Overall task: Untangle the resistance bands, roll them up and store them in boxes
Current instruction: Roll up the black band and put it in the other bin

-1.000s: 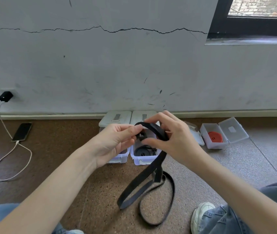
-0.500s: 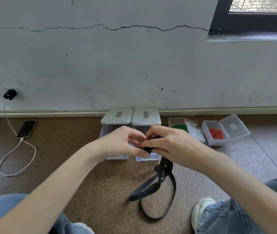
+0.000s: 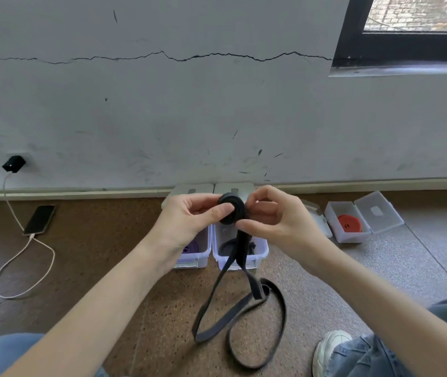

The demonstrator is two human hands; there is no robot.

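Your black band (image 3: 240,300), flat matte rubber, is coiled into a small tight roll pinched between your left hand (image 3: 189,219) and right hand (image 3: 274,219), above the clear plastic boxes (image 3: 260,254); its loose loop trails onto speckled floor (image 3: 108,268).

Ahead of my hands (image 3: 241,216), two open boxes (image 3: 240,253) stand side by side against the wall (image 3: 217,118). The black band (image 3: 240,317) trails across the floor (image 3: 94,268) beneath. Left, cable (image 3: 23,268) and phone (image 3: 39,219) obstruct; between lies bare floor.
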